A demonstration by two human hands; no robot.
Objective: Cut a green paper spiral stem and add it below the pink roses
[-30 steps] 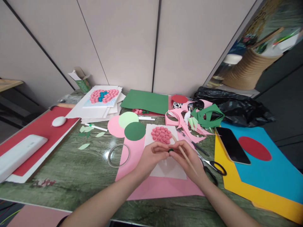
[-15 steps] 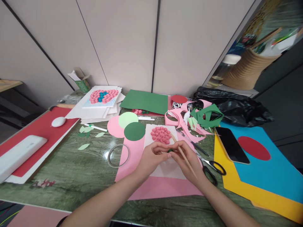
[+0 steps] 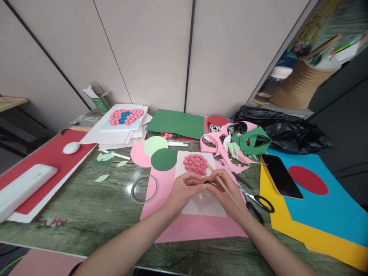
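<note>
Both hands meet over a white sheet [image 3: 205, 209] that lies on pink paper [image 3: 198, 230]. Between the fingertips of my left hand [image 3: 184, 191] and my right hand [image 3: 225, 188] is a small dark green paper roll [image 3: 206, 182], mostly covered by the fingers. A thin wooden stick [image 3: 222, 184] also rests in my right hand, slanting up and left from the palm. Just beyond the fingers, a cluster of pink paper roses [image 3: 195, 163] sits on the upper part of the white sheet.
A tape roll [image 3: 144, 189] lies left of the pink paper. Scissors [image 3: 258, 203] and a phone [image 3: 281, 176] are at right. Paper circles [image 3: 163, 159], green sheets [image 3: 176, 122] and pink cutouts [image 3: 221, 143] lie behind. A finished rose picture [image 3: 125, 117] tops a paper stack.
My fingers have closed slightly further around the green paper roll, and less of it shows. The other things on the table have stayed in place.
</note>
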